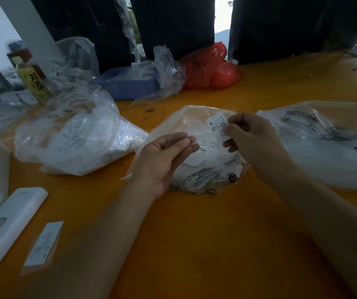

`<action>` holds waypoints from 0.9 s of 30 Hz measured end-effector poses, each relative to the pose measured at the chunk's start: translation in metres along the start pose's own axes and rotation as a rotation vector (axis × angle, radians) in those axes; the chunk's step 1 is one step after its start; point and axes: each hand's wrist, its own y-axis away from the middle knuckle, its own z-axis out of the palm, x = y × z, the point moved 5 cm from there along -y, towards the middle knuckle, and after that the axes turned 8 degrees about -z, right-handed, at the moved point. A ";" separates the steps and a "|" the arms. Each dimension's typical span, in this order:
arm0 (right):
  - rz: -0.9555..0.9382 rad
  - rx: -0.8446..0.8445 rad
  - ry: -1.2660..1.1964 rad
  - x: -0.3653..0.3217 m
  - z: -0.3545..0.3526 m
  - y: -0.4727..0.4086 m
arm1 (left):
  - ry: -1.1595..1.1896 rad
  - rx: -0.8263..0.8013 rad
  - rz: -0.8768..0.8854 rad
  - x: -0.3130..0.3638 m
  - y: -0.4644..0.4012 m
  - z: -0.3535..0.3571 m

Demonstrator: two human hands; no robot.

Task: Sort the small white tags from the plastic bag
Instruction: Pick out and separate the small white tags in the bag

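A clear plastic bag (197, 169) with printed text lies in the middle of the orange table (194, 234), with several small white tags inside. My right hand (253, 139) pinches one white tag (216, 124), marked with an S, between thumb and fingers above the bag. Palm up at the bag's left side, my left hand (164, 160) is loosely spread, fingertips near the tag and holding nothing that I can see.
A fuller clear bag of tags (73, 137) lies to the left and another clear bag (328, 143) to the right. A stack of tags (43, 244) and a white remote (6, 227) lie at the front left. A bottle (32, 83), blue tray (130, 85) and red bag (212, 67) stand behind.
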 end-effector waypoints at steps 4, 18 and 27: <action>-0.023 -0.050 -0.073 -0.005 0.004 0.003 | 0.012 0.003 0.015 -0.001 -0.001 -0.001; -0.179 -0.063 0.150 -0.008 0.006 0.004 | 0.021 0.008 0.012 -0.001 -0.003 0.000; -0.327 -0.061 0.350 -0.015 0.012 0.008 | -0.045 -0.001 0.037 -0.002 -0.002 0.000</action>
